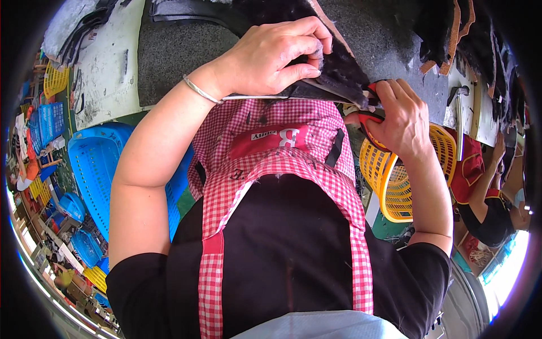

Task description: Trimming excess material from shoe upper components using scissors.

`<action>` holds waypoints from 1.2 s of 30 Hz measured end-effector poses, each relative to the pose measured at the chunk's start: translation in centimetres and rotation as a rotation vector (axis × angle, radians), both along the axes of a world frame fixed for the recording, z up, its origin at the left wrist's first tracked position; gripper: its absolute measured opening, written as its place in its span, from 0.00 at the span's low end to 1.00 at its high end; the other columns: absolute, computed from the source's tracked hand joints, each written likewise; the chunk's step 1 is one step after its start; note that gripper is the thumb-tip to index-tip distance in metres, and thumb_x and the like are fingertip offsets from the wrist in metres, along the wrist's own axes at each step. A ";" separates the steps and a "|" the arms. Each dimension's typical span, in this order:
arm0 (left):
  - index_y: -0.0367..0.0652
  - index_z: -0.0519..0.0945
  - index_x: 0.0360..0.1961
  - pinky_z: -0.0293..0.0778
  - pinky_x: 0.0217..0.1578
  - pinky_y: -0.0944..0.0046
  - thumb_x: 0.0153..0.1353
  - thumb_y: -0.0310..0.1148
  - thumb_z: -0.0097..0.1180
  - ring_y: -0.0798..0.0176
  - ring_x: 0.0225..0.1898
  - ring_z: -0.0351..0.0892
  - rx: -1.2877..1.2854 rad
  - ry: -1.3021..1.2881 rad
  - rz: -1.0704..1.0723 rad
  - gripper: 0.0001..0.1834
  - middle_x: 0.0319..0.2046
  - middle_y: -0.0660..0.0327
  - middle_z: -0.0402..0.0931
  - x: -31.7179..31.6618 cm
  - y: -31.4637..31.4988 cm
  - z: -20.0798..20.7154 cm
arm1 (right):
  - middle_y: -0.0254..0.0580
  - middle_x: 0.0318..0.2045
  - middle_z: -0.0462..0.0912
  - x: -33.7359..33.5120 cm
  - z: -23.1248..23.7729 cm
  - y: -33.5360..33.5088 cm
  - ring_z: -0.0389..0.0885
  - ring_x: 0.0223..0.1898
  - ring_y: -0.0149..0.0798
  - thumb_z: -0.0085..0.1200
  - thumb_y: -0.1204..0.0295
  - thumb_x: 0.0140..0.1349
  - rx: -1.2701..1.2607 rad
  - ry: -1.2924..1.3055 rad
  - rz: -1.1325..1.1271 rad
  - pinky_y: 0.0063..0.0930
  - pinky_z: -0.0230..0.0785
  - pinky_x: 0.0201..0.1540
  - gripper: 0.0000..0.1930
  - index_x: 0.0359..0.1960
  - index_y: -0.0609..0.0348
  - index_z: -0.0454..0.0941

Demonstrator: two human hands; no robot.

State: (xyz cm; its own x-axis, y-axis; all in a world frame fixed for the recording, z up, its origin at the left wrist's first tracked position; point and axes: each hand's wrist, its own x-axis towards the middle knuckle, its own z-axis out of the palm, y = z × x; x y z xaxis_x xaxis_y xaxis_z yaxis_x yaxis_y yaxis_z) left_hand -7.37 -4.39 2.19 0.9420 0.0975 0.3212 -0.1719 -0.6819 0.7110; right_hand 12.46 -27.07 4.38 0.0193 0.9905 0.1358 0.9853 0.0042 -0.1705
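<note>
The person wears a black short-sleeved shirt [276, 243], a red-and-white gingham apron [316, 161] with a lettered red panel [245, 144], a silvery left-wrist bangle [201, 90] and a pale-blue mask [319, 326].

The fur piece [344, 70] is showing black, with a tan strip [329, 25] edging it. The tool [368, 131] is standing out in red and black. The apron [288, 160] is carrying red-and-white gingham around a plain red panel [271, 149], while the shirt [276, 243] is showing black. The tabletop [186, 62] is displaying speckled dark grey beside white. One basket [97, 161] is showing bright blue, another basket [370, 164] yellow.
</note>
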 end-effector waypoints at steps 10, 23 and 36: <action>0.37 0.78 0.35 0.79 0.46 0.62 0.58 0.25 0.67 0.59 0.44 0.83 0.195 -0.014 -0.019 0.09 0.47 0.61 0.78 -0.5 0.1 0.0 | 0.38 0.35 0.81 -1.3 1.1 2.5 0.83 0.43 0.43 0.77 0.56 0.43 -0.039 -0.081 0.059 0.37 0.81 0.39 0.27 0.41 0.56 0.78; 0.33 0.79 0.34 0.78 0.53 0.58 0.58 0.25 0.68 0.54 0.50 0.83 0.017 0.150 -0.210 0.09 0.59 0.52 0.76 -2.2 3.0 1.7 | 0.38 0.31 0.80 -2.2 1.5 1.6 0.83 0.36 0.45 0.74 0.44 0.48 0.007 -0.078 0.026 0.38 0.78 0.35 0.32 0.40 0.59 0.79; 0.34 0.77 0.32 0.78 0.53 0.56 0.58 0.23 0.66 0.53 0.51 0.81 0.160 0.155 -0.208 0.08 0.61 0.51 0.73 -2.4 2.4 2.1 | 0.39 0.32 0.80 -2.9 1.9 1.2 0.83 0.37 0.44 0.72 0.40 0.49 0.013 -0.147 0.015 0.38 0.78 0.36 0.34 0.41 0.60 0.79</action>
